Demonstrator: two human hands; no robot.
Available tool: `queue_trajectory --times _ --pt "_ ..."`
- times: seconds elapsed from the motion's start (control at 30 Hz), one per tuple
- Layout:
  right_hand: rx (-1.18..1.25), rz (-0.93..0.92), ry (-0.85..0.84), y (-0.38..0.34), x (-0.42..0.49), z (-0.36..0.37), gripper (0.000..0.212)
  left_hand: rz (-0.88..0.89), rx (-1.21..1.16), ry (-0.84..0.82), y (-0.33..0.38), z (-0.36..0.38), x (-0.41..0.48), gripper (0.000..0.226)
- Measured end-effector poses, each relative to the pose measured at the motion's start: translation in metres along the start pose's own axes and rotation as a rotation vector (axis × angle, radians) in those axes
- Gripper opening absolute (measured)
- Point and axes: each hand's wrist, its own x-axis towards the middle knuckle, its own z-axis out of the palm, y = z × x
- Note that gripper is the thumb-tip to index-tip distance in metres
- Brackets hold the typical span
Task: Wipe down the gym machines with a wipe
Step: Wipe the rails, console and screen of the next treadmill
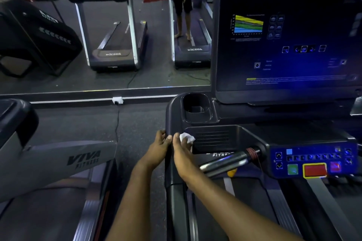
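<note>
I stand at a dark treadmill console (213,137) with a big screen (290,35) above it. My right hand (183,154) presses a small crumpled white wipe (187,137) against the left part of the console, beside the ribbed vent. Just to the left, my left hand (159,146) grips the console's left edge, fingers curled over it. A chrome handlebar (225,162) runs below the wipe.
A cup holder (196,106) sits above my hands. The button panel (313,162) with green and red keys lies at right. Another treadmill (58,162) marked VIVA FITNESS stands on the left. A wall mirror (109,35) ahead reflects treadmills and a person's legs.
</note>
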Motion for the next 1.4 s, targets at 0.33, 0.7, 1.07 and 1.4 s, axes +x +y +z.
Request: queue_trajectory --times 0.33,0.7,1.07,1.4 --pt "0.034 0.310 0.532 -0.020 0.065 -0.045 0.096 0.024 0.000 0.099 -0.006 0.014 -0.001 0.019" --pt "0.194 0.322 0.562 -0.010 0.071 -0.038 0.092 0.035 0.008 0.116 -0.004 0.016 -0.004 0.015" --pt "0.083 0.180 0.680 -0.005 0.077 -0.054 0.086 0.048 0.024 0.135 -0.006 0.018 -0.003 0.019" --pt "0.115 0.188 0.403 0.001 0.061 -0.014 0.086 0.037 0.019 0.130 -0.008 0.017 -0.001 0.018"
